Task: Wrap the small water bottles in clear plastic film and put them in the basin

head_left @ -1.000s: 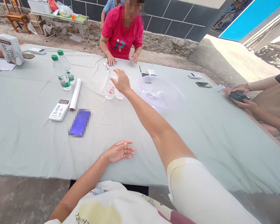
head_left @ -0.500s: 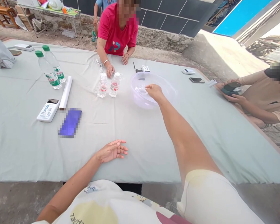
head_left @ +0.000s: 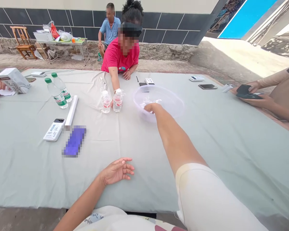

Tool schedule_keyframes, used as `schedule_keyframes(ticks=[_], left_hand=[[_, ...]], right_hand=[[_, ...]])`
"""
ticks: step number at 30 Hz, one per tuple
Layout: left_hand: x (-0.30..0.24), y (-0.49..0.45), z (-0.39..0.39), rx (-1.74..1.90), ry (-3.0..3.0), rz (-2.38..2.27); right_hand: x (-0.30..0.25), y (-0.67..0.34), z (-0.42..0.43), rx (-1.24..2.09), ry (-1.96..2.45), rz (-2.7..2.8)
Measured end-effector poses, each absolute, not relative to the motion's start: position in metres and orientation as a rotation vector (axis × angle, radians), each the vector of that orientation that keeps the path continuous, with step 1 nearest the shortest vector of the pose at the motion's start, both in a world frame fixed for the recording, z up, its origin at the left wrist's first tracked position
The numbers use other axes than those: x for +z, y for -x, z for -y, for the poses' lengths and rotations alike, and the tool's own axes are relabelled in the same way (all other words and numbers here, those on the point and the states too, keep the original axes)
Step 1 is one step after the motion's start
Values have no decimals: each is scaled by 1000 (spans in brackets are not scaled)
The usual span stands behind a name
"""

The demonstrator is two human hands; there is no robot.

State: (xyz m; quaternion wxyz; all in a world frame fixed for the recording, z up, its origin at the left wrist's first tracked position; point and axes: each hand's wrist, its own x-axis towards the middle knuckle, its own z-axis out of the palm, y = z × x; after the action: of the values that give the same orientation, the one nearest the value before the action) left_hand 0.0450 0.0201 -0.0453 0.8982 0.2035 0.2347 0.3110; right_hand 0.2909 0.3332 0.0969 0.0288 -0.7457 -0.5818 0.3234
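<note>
A translucent pale purple basin [head_left: 175,107] stands on the table. My right hand [head_left: 152,108] reaches over its near rim, fingers curled down into the basin. Its fingertips are partly hidden, and pale, clear material shows beside them; I cannot make out what they hold. My left hand [head_left: 118,170] rests on the cloth at the near edge, palm turned inward, fingers apart and holding nothing. Left of the basin stand two small water bottles with red-and-white labels, a left one [head_left: 106,104] and a right one [head_left: 118,102]. A person's hand across the table is partly hidden behind them.
Green-capped bottles [head_left: 60,99], a white roll [head_left: 71,110], a white power bank [head_left: 53,131] and a blurred purple rectangle [head_left: 74,141] lie to the left. A phone [head_left: 207,86] lies right. A person in pink [head_left: 113,56] leans across; others sit at both sides.
My right hand has lowered into the basin and shifted slightly left. The person opposite has moved a hand down behind the small bottles. The view has tilted up; my left hand stays on the cloth.
</note>
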Motion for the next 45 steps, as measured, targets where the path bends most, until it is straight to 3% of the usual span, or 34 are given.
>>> schedule_keyframes(ticks=[5,10,12,17,22,28,33,39,45], left_hand=[[-41,-45,-21,630,-434,-486],[-39,-44,-19,650,-433,-490],[-36,-44,-17,693,-430,-492],[-6,-50,-20,879,-429,-511],[30,-48,-36,1120,-396,-796],[59,-27,-43,1289,-347,-817],[57,-28,-28,1107,-653,-876],[45,-34,-11,947,-870,-984],[42,-16,-9,848,-928,-1056]], right_hand=[[122,-328,-309,860,2130,1645],[127,-326,-218,1012,1157,1348],[108,-310,-160,1119,976,1379],[42,-255,-32,1243,1022,1536],[14,-227,20,1256,1177,1383],[23,-250,19,1248,1312,1320],[36,-239,1,1087,1286,1194],[34,-197,-7,1267,1185,1221],[36,-209,-5,1361,1222,827]])
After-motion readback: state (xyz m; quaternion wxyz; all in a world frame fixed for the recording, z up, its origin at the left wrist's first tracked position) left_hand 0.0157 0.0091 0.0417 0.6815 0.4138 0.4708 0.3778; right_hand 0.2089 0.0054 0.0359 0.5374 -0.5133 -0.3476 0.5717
